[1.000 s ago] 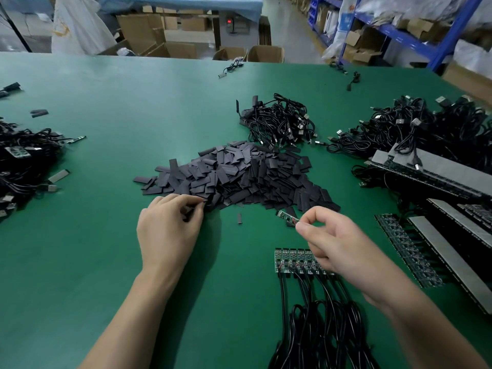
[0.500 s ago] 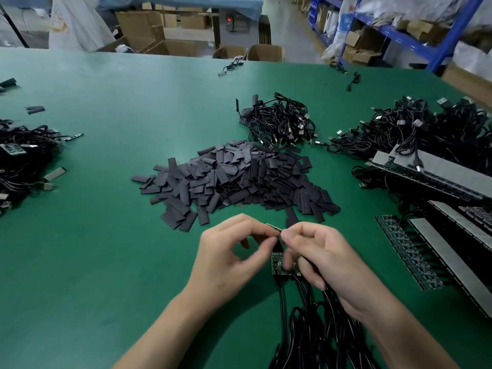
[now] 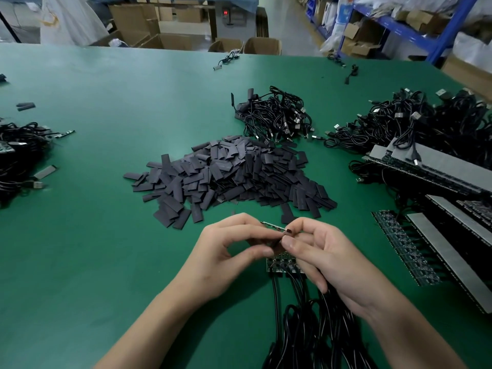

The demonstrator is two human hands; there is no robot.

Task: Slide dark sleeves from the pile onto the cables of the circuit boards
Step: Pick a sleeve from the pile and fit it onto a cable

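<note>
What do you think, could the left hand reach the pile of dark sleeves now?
Probably yes: the pile of dark sleeves lies just beyond the left hand, only bare table between. But it is busy pinching a sleeve at the circuit board held by the right hand.

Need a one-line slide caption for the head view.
Left hand pinches a dark sleeve at the circuit board held by the right hand, sleeve pile just beyond.

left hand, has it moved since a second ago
Yes: the left hand left the near-left edge of the sleeve pile and came right and nearer, meeting the right hand at the small board.
</note>
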